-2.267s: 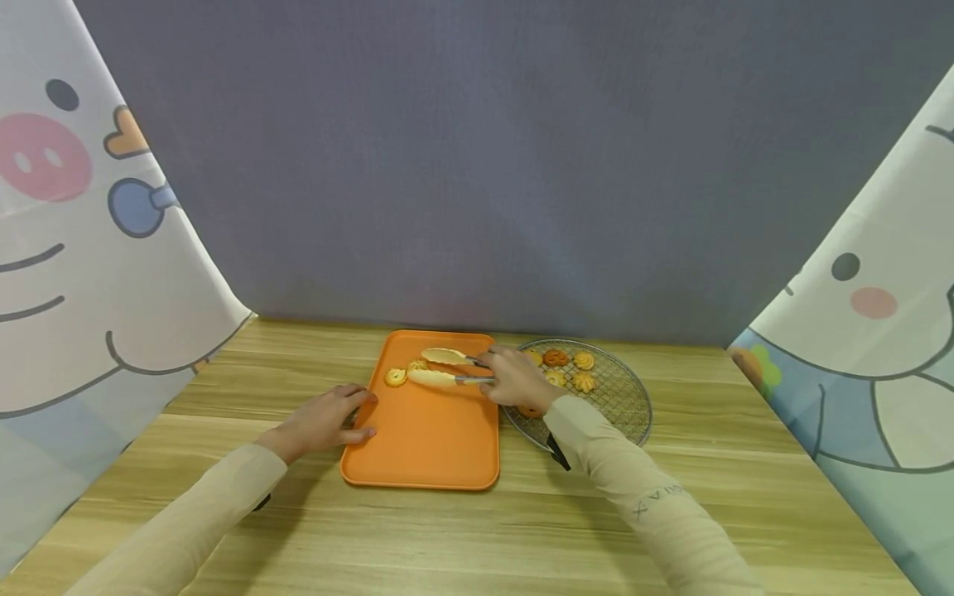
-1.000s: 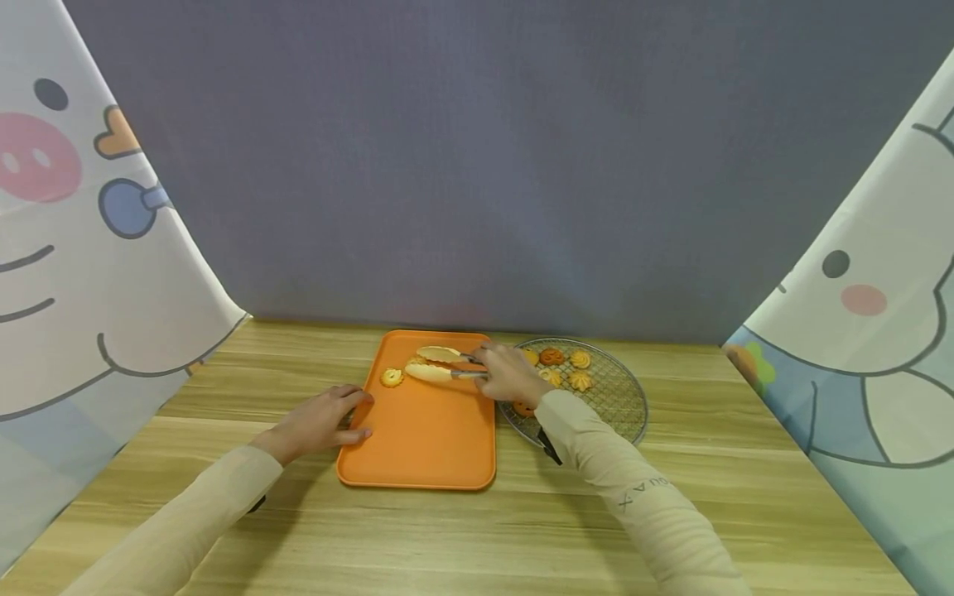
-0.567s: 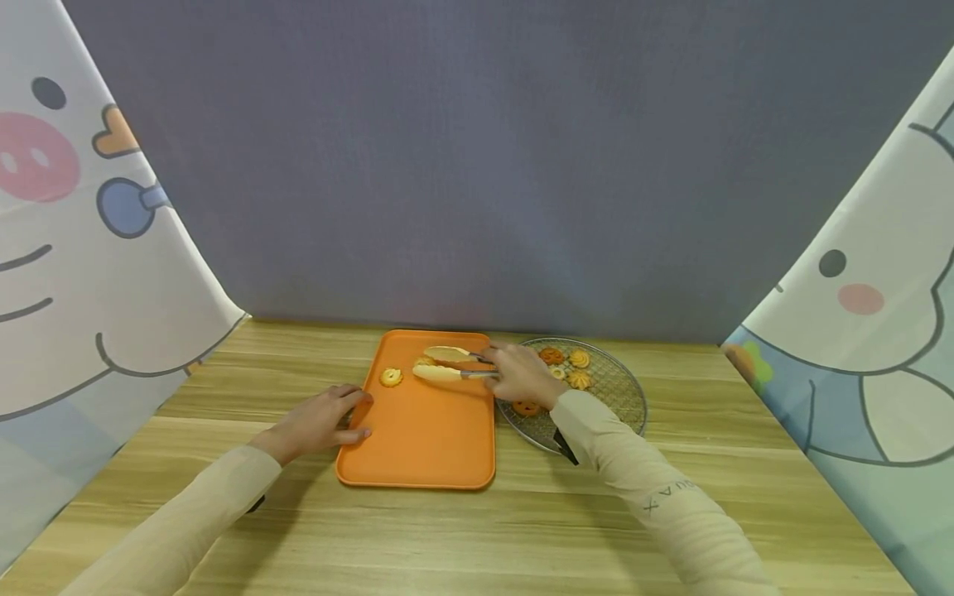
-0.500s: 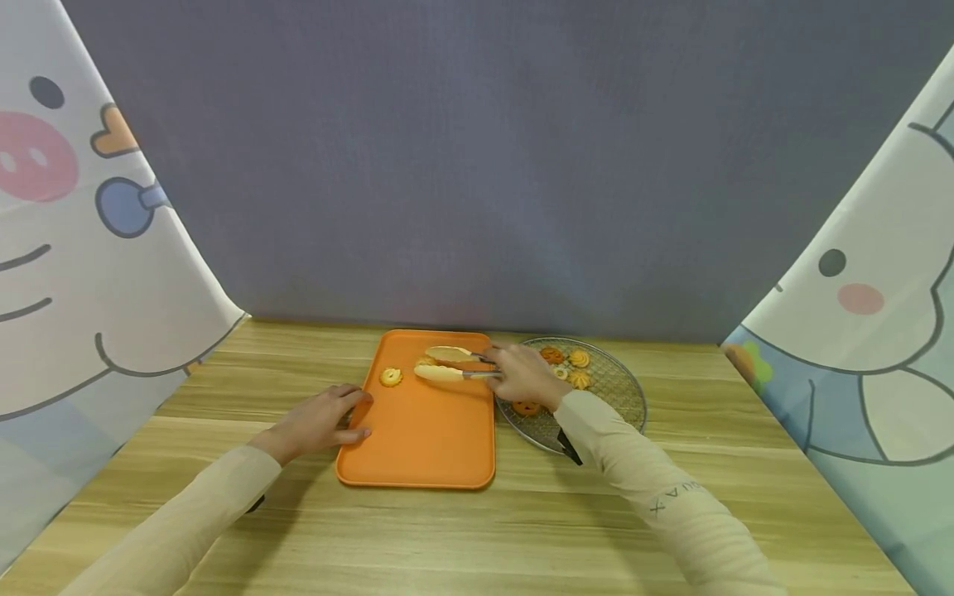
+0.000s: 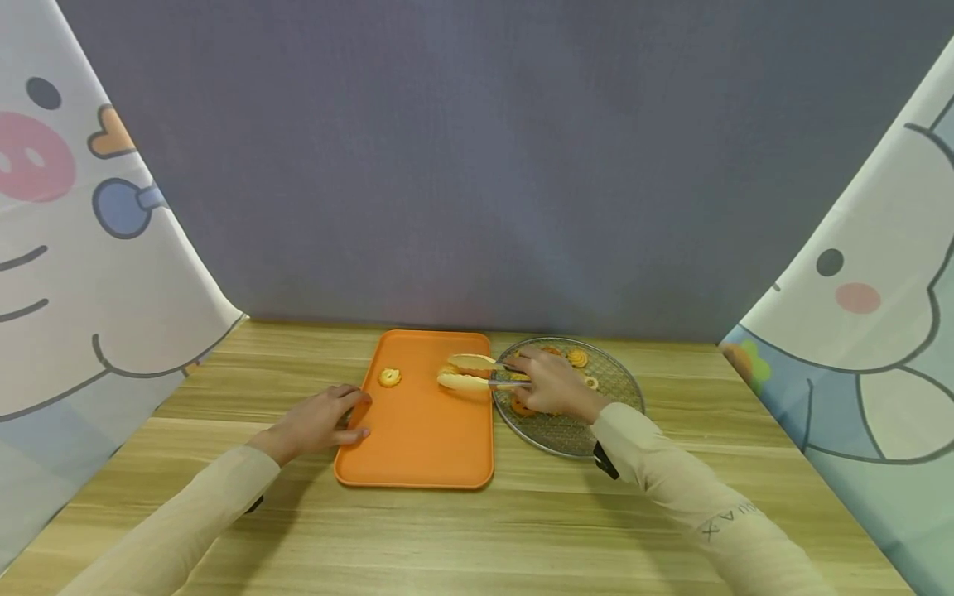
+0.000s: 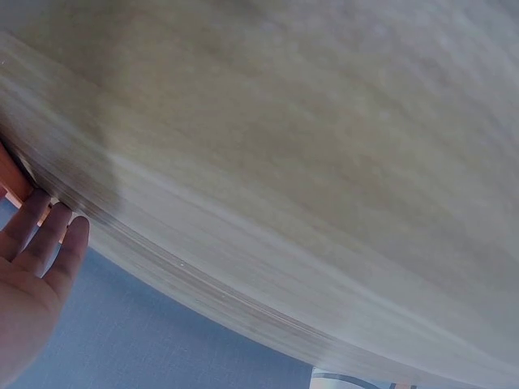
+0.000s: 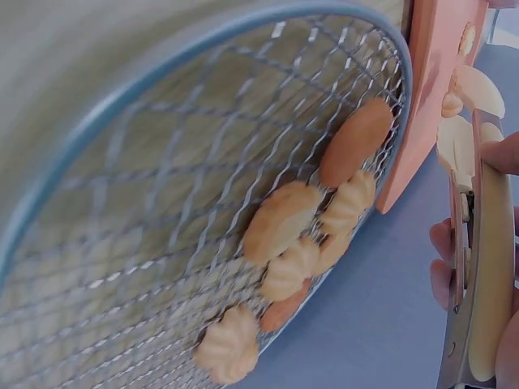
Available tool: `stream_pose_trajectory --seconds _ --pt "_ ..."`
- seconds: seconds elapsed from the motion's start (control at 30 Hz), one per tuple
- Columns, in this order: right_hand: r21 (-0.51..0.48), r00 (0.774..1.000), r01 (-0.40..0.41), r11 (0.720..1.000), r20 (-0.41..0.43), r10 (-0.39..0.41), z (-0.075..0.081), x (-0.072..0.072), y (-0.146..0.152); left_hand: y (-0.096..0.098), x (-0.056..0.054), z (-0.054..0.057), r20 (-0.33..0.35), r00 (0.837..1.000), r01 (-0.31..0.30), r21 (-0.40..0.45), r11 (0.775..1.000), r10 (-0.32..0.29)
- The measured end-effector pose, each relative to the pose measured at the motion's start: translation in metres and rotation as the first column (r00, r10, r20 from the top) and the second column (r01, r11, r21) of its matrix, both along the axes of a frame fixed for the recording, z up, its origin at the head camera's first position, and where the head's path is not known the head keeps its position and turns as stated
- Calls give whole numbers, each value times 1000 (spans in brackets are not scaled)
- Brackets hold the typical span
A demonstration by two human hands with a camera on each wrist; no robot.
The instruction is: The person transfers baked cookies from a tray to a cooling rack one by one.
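My right hand [image 5: 555,385] grips metal tongs [image 5: 468,382] with cream tips, reaching left over the orange tray [image 5: 413,455]. Between the tips sits a yellow cookie [image 5: 448,370], partly hidden; the right wrist view also shows this cookie [image 7: 452,104] there. Another round cookie [image 5: 389,377] lies on the tray's left part. My left hand [image 5: 316,422] touches the tray's left edge, its fingers fairly straight. In the left wrist view, the fingers [image 6: 42,235] meet the orange rim. Below my right hand is a round wire rack [image 5: 614,401] with several cookies, some hidden by that hand.
Several piped and smooth cookies lie on the rack, such as a swirled cookie [image 5: 577,358] and a brown oval one [image 7: 357,142]. The wooden table [image 5: 462,538] meets a grey backdrop [image 5: 477,165]; cartoon-printed cloths stand at both sides.
My right hand and the tongs have moved right, and the cookie between the tips has come along, away from the other cookie on the tray. My left hand stays at the tray's edge.
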State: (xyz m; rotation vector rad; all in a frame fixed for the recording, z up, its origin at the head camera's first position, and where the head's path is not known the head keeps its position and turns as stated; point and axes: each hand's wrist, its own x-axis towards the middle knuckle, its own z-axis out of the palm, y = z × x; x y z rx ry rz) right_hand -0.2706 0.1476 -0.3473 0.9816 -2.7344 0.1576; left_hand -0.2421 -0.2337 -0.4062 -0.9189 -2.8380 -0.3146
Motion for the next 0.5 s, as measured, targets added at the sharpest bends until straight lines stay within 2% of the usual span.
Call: stream_pose_trajectory --seconds 0.27,0.5 --pt "-8 1000 25 1000 -18 -25 2 13 23 0 0 -1 -3 1000 -6 0 1000 6" --pt "-9 998 55 998 8 -55 4 23 41 0 0 -1 -4 1000 -4 1 1000 4"
